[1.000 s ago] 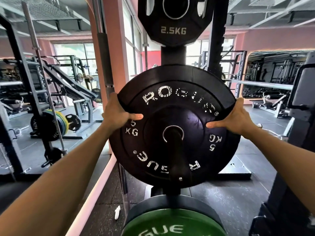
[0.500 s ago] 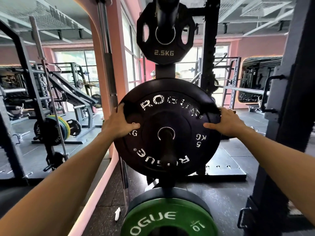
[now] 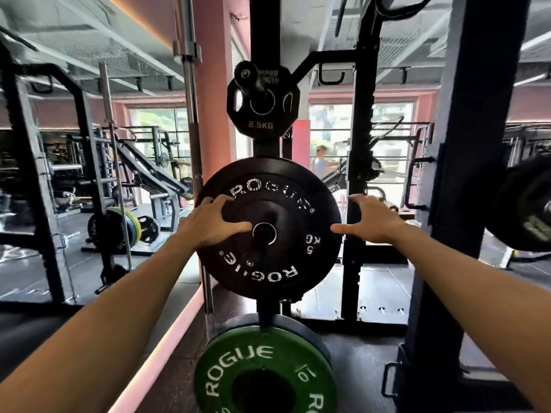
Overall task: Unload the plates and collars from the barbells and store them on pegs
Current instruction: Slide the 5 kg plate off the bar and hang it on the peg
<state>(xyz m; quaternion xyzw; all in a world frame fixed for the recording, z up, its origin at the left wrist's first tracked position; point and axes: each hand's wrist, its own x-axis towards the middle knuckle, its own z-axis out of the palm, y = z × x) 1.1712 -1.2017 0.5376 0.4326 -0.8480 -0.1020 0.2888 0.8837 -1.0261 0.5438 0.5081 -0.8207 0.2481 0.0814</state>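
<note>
While the round black 5 kg plate (image 3: 269, 231) hangs pegged, left hand (image 3: 208, 223) presses it, right hand (image 3: 371, 223) fingers released.

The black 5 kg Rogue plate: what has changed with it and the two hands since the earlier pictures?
The black 5 kg Rogue bumper plate has slid further back on its peg. The right hand has let go of its edge and hovers open beside it. The left hand has moved from the rim onto the plate's face, fingers spread. The black 2.5 kg plate above and green 10 kg Rogue plate below stayed put.
</note>
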